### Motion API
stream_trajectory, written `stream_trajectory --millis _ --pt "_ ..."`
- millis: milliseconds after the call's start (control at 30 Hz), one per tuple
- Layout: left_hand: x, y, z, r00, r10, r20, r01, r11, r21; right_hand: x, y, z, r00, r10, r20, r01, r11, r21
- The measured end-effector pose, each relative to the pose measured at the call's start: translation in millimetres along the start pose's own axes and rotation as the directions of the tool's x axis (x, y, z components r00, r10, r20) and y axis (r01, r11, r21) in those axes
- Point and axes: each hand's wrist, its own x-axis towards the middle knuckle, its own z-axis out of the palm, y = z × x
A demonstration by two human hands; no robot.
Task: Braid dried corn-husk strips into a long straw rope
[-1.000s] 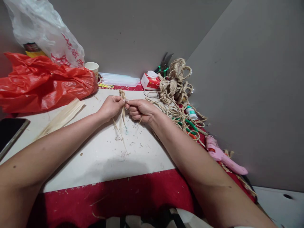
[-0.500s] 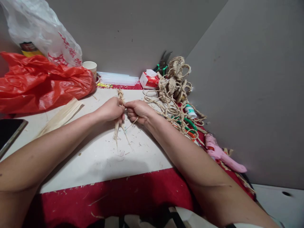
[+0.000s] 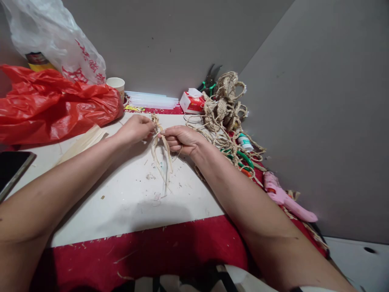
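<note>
A small bundle of pale dry husk strips [image 3: 167,154], which look like corn husk, stands between my hands over the white board [image 3: 121,215]. Its upper end is a short, rough twisted part, and its loose tails hang down toward me. My right hand [image 3: 184,140] pinches the strips between thumb and forefinger, its other fingers curled in. On the left side of the bundle, my left hand [image 3: 136,129] has its fingertips closed at the twisted part; the exact grip is partly hidden. A wide husk sheet [image 3: 82,142] lies beyond my left forearm.
Tangled braided cord [image 3: 223,109] is heaped at the right, near pruning shears [image 3: 209,81], a tissue pack [image 3: 192,101] and a pink glue gun [image 3: 288,198]. A red plastic bag [image 3: 60,109], a paper cup [image 3: 116,85], clear sticks [image 3: 152,100] and a phone [image 3: 13,172] are also there.
My left hand has shifted slightly up and left, away from the lower strips. The tails now hang spread apart below my fingers, while my right hand keeps its pinch.
</note>
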Motion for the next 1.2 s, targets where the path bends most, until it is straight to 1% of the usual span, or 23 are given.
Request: stream_trajectory --millis 33,100,133,167,233,333,433,500,567,700,867,1000,1100,1200 --pt "0 -3 2.4 0.998 -0.014 0.061 0.015 0.999 -0.029 1 0 -2 1.0 -0.004 0.015 0.004 1.0 -0.006" --pt "-3 -7 8.5 0.98 -0.045 0.194 0.059 0.996 -0.068 1 0 -4 0.999 -0.003 0.049 0.004 1.0 -0.027" --pt "-5 -8 11.1 0.969 -0.071 0.239 0.094 0.992 -0.086 1 0 -5 0.998 0.0 0.066 0.003 0.999 -0.042" --pt "-6 -8 13.0 0.961 -0.091 0.26 0.119 0.989 -0.091 0 -1 -5 0.997 0.004 0.081 0.001 0.998 -0.062" --pt "-8 -8 14.0 0.964 -0.1 0.246 0.118 0.991 -0.057 -2 -3 -6 0.995 0.009 0.096 0.002 0.994 -0.114" --pt "-7 -8 10.6 0.974 -0.073 0.215 0.064 0.997 0.049 -5 -5 -7 0.995 0.017 0.102 0.007 0.974 -0.224" --pt "-6 -9 7.0 0.978 -0.049 0.204 0.021 0.99 0.137 -8 -5 -10 0.994 -0.01 0.104 0.047 0.934 -0.354" --pt "-5 -10 6.4 0.978 -0.048 0.201 0.013 0.985 0.17 -8 -4 -11 0.995 -0.05 0.09 0.086 0.881 -0.465" --pt "-5 -10 7.3 0.977 -0.061 0.202 0.024 0.983 0.182 -9 -4 -10 0.994 -0.091 0.059 0.108 0.801 -0.589" --pt "-6 -11 10.0 0.975 -0.112 0.19 0.08 0.983 0.167 -13 -6 -1 0.982 -0.188 -0.031 0.097 0.634 -0.768" --pt "-5 -15 10.3 0.97 -0.139 0.198 0.122 0.988 0.098 -18 -10 5 0.969 -0.239 -0.066 0.064 0.497 -0.866" --pt "-7 -14 11.6 0.977 -0.119 0.175 0.103 0.99 0.099 -21 -15 3 0.96 -0.264 -0.093 0.014 0.377 -0.926" --pt "-9 -14 13.6 0.983 -0.098 0.158 0.083 0.992 0.1 -23 -18 5 0.951 -0.3 -0.074 0.029 0.326 -0.945" --pt "-9 -15 15.0 0.986 -0.081 0.143 0.069 0.994 0.088 -25 -19 11 0.953 -0.301 -0.048 0.051 0.314 -0.948"
